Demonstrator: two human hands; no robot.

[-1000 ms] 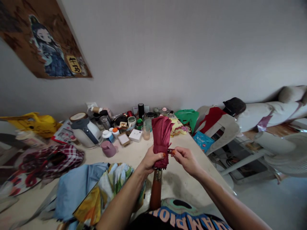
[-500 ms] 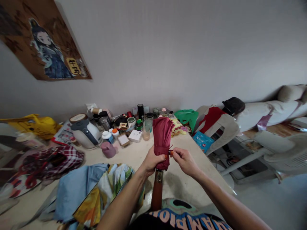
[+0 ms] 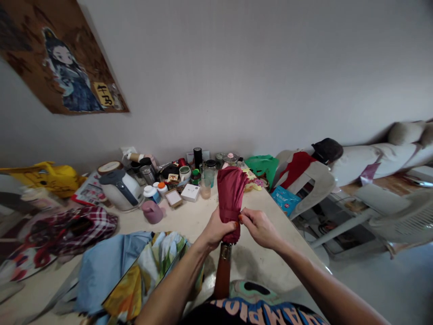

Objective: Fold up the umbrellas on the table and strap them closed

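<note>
A folded burgundy umbrella is held upright in front of me, its brown handle pointing down toward my shirt. My left hand is wrapped around the lower part of the canopy, thumb across the front. At the canopy's right edge, my right hand pinches the end of the umbrella's strap, which runs around the folded cloth. The fingertips of my right hand hide most of the strap's end.
On the table lie a light blue and patterned cloth bundle and a checked cloth item. A kettle, a purple cup, a white box and several jars stand behind. A chair is at right.
The umbrella and both hands have shifted slightly down and right. The right fingers sit closer against the canopy, and the strap end that stuck out is now covered.
</note>
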